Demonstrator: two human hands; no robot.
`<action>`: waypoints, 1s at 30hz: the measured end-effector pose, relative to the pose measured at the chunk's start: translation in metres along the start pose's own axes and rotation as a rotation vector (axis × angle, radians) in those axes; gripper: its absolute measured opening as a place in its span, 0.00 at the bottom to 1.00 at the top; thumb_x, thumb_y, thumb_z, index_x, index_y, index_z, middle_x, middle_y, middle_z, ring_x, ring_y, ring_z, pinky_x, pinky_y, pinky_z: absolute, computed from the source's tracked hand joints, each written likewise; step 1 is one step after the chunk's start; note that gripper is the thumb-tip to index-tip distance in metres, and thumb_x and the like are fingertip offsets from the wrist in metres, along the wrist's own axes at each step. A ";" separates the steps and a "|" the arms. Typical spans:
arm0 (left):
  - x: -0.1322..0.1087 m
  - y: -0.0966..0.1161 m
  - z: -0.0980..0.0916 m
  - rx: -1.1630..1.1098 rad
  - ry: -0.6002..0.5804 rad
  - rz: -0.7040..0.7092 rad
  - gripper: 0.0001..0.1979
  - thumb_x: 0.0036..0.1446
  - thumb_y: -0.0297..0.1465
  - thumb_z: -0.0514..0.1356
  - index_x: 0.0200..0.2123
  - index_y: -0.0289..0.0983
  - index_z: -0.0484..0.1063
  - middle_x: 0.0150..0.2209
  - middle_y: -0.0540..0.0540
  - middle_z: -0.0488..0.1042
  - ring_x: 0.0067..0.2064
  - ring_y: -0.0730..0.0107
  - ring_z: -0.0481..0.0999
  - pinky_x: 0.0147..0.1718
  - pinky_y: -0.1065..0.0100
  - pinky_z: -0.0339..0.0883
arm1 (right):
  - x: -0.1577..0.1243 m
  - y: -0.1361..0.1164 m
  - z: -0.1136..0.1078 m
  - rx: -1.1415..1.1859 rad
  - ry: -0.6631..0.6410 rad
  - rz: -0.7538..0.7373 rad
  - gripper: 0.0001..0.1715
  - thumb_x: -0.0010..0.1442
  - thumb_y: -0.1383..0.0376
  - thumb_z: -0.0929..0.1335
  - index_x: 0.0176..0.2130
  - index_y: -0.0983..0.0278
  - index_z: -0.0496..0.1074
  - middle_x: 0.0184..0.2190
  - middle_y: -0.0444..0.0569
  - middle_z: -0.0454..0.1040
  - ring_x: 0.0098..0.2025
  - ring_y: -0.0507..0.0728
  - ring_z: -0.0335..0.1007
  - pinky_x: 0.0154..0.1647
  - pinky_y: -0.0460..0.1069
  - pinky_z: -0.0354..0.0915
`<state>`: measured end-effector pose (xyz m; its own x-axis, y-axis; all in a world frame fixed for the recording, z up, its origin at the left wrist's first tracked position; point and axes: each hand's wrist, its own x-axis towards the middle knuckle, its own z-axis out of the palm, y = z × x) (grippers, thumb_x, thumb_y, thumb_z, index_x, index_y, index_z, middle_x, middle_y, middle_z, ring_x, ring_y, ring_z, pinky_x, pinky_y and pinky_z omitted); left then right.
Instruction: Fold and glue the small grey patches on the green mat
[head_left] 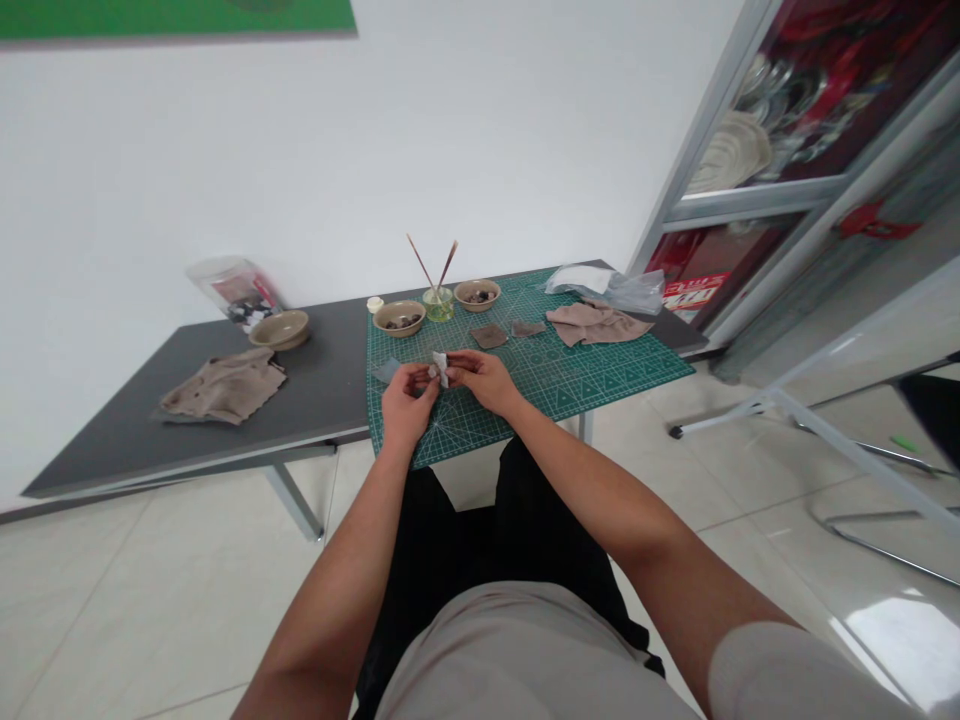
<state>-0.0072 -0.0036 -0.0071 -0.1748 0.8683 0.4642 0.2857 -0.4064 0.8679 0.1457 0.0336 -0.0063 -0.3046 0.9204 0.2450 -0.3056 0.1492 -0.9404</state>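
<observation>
My left hand (407, 405) and my right hand (484, 381) are raised together just above a green cutting mat (600, 382). Between them is a folded white sheet (442, 368), pinched by my right fingers. My left fingertips grip a small pale piece (433, 372) against its edge. Behind the hands stand two beige bowls of dark pieces (399, 318) (477, 295) and a green-tinted glass jar (439, 305) holding two brushes. Two small brown squares (489, 336) (528, 328) and a taupe cloth (596, 324) lie on the mat.
The mat rests on a grey table (322, 365), which also bears a second cloth (223, 387), an empty beige bowl (279, 329) and a clear jar (234, 292). A plastic bag (604, 287) lies at the far corner. A glass-fronted cabinet (757, 170) and white metal frame (825, 430) stand right.
</observation>
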 end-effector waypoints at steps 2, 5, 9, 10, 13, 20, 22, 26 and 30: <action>0.000 0.002 0.000 -0.018 -0.014 -0.013 0.12 0.50 0.36 0.66 0.36 0.38 0.71 0.34 0.48 0.77 0.35 0.70 0.78 0.37 0.67 0.73 | 0.000 -0.002 0.000 0.004 -0.005 0.014 0.24 0.46 0.58 0.76 0.44 0.61 0.76 0.38 0.48 0.80 0.42 0.58 0.77 0.41 0.53 0.74; 0.000 0.006 0.000 -0.063 -0.033 -0.041 0.12 0.49 0.36 0.66 0.36 0.39 0.70 0.32 0.49 0.76 0.34 0.70 0.78 0.36 0.67 0.73 | 0.001 -0.002 0.000 -0.008 0.004 0.019 0.23 0.46 0.59 0.76 0.43 0.61 0.76 0.39 0.48 0.80 0.41 0.57 0.77 0.41 0.52 0.73; 0.000 0.007 -0.001 -0.103 -0.068 -0.057 0.12 0.48 0.35 0.66 0.35 0.39 0.69 0.32 0.49 0.77 0.34 0.69 0.78 0.36 0.67 0.73 | 0.001 -0.002 -0.001 -0.041 0.013 0.007 0.23 0.45 0.60 0.76 0.43 0.61 0.76 0.38 0.47 0.80 0.40 0.56 0.77 0.42 0.51 0.72; 0.000 0.006 -0.001 -0.109 -0.081 -0.058 0.13 0.47 0.35 0.67 0.35 0.39 0.69 0.32 0.49 0.77 0.34 0.69 0.78 0.36 0.66 0.73 | 0.001 -0.003 -0.001 -0.051 0.020 0.009 0.24 0.45 0.60 0.76 0.43 0.61 0.76 0.38 0.47 0.80 0.40 0.56 0.77 0.43 0.51 0.72; 0.001 0.003 -0.002 -0.138 -0.114 -0.060 0.14 0.47 0.35 0.67 0.35 0.40 0.68 0.32 0.49 0.77 0.34 0.69 0.78 0.37 0.65 0.74 | 0.000 -0.004 0.000 -0.076 0.034 0.012 0.24 0.44 0.60 0.77 0.43 0.61 0.76 0.37 0.47 0.80 0.40 0.56 0.76 0.43 0.52 0.72; 0.001 0.003 -0.002 -0.221 -0.142 -0.092 0.15 0.50 0.38 0.66 0.37 0.39 0.66 0.32 0.49 0.77 0.33 0.68 0.79 0.34 0.64 0.76 | 0.000 -0.009 0.000 -0.075 0.054 -0.029 0.29 0.42 0.60 0.78 0.44 0.61 0.74 0.34 0.44 0.77 0.35 0.53 0.75 0.41 0.49 0.71; 0.000 0.003 -0.001 -0.236 -0.125 -0.099 0.16 0.48 0.39 0.67 0.36 0.39 0.66 0.31 0.49 0.77 0.32 0.68 0.79 0.33 0.64 0.76 | 0.000 -0.009 0.000 -0.077 0.056 -0.042 0.29 0.43 0.59 0.78 0.45 0.61 0.74 0.33 0.43 0.77 0.35 0.52 0.74 0.40 0.49 0.71; -0.001 0.002 0.002 -0.233 -0.099 -0.100 0.17 0.46 0.38 0.68 0.35 0.39 0.65 0.30 0.50 0.76 0.30 0.71 0.78 0.33 0.67 0.75 | 0.000 -0.009 0.000 -0.088 0.053 -0.050 0.27 0.43 0.59 0.77 0.44 0.61 0.74 0.33 0.43 0.77 0.36 0.53 0.74 0.41 0.49 0.71; 0.000 0.002 0.003 -0.184 -0.091 -0.085 0.16 0.46 0.37 0.68 0.35 0.39 0.66 0.29 0.51 0.75 0.29 0.73 0.77 0.32 0.69 0.72 | -0.001 -0.012 0.001 -0.066 0.046 -0.041 0.25 0.44 0.59 0.77 0.42 0.60 0.73 0.33 0.43 0.77 0.36 0.54 0.75 0.41 0.50 0.71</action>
<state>-0.0042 -0.0039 -0.0063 -0.1027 0.9203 0.3775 0.0955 -0.3686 0.9247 0.1489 0.0305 0.0051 -0.2508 0.9285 0.2738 -0.2562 0.2091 -0.9437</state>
